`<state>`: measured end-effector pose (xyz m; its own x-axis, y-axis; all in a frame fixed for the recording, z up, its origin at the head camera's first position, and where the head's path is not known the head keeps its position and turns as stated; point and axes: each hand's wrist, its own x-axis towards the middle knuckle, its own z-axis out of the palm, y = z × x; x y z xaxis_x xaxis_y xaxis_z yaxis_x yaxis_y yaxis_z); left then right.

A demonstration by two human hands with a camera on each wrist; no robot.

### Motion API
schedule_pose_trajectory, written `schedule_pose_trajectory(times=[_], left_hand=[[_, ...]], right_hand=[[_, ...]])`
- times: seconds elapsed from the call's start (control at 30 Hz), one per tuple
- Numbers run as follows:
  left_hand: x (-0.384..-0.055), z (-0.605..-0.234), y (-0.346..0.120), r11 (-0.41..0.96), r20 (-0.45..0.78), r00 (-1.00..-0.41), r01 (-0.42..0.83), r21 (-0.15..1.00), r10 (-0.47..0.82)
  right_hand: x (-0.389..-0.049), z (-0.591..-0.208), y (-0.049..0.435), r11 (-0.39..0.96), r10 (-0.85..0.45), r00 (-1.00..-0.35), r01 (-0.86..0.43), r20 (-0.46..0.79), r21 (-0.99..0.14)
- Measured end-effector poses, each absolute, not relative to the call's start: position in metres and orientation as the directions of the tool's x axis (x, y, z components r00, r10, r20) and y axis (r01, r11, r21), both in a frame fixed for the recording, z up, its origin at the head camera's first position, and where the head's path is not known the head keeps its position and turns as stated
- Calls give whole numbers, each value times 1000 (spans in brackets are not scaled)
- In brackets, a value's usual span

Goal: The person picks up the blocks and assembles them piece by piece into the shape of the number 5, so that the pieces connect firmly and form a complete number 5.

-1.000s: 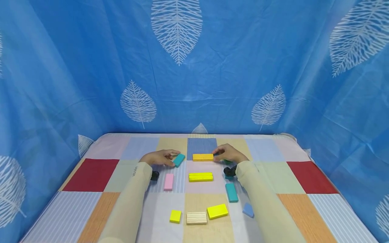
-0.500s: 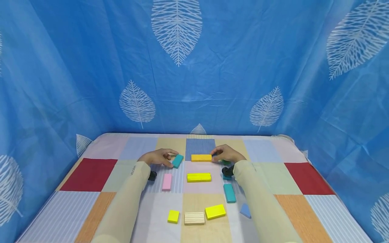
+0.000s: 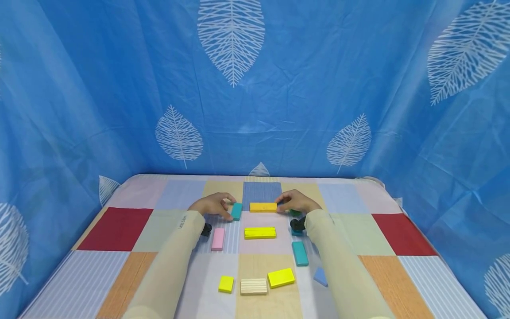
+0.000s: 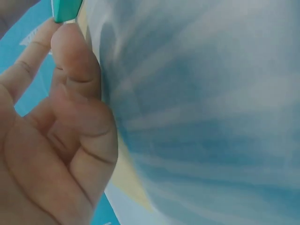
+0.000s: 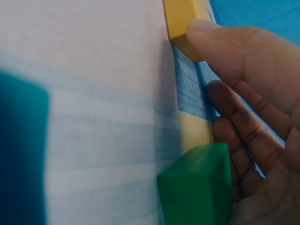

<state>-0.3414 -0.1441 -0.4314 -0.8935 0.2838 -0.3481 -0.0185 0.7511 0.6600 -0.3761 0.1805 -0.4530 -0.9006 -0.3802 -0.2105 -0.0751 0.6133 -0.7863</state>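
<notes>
the left hand (image 3: 213,205) holds a teal block (image 3: 237,212) between thumb and finger, beyond the grooved yellow block (image 3: 260,233) and to its left; the other fingers are bent. the right hand (image 3: 298,202) pinches the right end of an orange-yellow block (image 3: 263,207), which lies directly beyond the grooved yellow block. a green block (image 3: 295,213) sits beyond and to the right of it, just beside the right hand's lower fingers.

level with the grooved yellow block, to its right, a dark teal piece (image 3: 296,232) is partly hidden; a second teal block (image 3: 300,254) lies to its right and nearer the person, with a blue piece (image 3: 320,277) nearer again. a pink block (image 3: 218,239) is to its left. on the person's side of it are a small yellow block (image 3: 226,284), a pale ridged block (image 3: 253,286) and a plain yellow block (image 3: 280,278). a patchwork cloth (image 3: 344,192) bears all these blocks.
</notes>
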Motion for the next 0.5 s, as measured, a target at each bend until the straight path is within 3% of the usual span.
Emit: schedule_pose_trajectory(times=[0.5], left_hand=[[-347,-434,-130,755,-363,-891,-35,655,273]], right_hand=[[-379,-452,181,620,-387,-893,-66,-232,-782]])
